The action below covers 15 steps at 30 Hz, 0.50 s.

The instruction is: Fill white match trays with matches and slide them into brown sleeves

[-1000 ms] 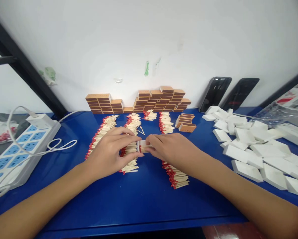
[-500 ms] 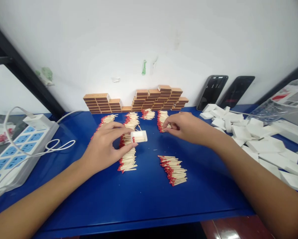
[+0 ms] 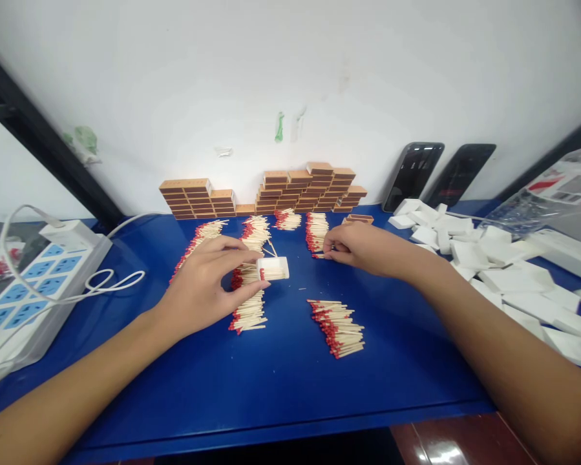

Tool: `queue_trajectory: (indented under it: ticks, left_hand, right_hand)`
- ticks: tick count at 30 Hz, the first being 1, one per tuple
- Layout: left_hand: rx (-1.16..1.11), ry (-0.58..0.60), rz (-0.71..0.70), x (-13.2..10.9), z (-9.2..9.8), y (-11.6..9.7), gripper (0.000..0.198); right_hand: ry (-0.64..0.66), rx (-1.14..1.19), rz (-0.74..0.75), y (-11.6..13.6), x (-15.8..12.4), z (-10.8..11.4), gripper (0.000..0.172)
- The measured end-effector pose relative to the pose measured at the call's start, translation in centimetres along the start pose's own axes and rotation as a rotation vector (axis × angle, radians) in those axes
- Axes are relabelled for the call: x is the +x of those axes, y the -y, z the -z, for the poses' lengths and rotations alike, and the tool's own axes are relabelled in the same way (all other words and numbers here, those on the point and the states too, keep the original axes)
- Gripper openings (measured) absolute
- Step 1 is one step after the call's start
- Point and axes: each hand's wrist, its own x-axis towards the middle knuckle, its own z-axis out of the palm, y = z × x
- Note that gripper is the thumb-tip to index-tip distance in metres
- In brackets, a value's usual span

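My left hand [image 3: 207, 284] grips a small white matchbox tray [image 3: 273, 268] by its left end, holding it over a row of red-tipped matches [image 3: 249, 303] on the blue table [image 3: 271, 381]. Some matches lie inside the tray. My right hand [image 3: 362, 248] rests further back, its fingers pinched on matches at the near end of another match row [image 3: 315, 232]. A separate heap of matches [image 3: 339, 328] lies in front of it, between the two arms.
Brown matchbox sleeves [image 3: 271, 192] are stacked along the white wall. White empty trays [image 3: 503, 271] are piled at the right. A white and blue power strip [image 3: 33, 290] with a cable lies at the left. Two dark phones [image 3: 413, 174] lean on the wall.
My right hand let go of the white tray and moved back and right to the far match row. My left hand kept the tray and turned it open side up.
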Motion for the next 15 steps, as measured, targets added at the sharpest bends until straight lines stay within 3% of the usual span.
queue_trajectory:
  ticks: [9, 15]
  left_hand:
    - [0.004, 0.006, 0.0, 0.0, 0.0, 0.0, 0.03]
    - [-0.01, 0.013, 0.0, 0.0, -0.1, -0.1, 0.031]
  right_hand:
    - [0.011, 0.059, -0.016, -0.2, -0.1, 0.0, 0.014]
    - [-0.066, 0.068, 0.056, 1.5, -0.4, 0.5, 0.028]
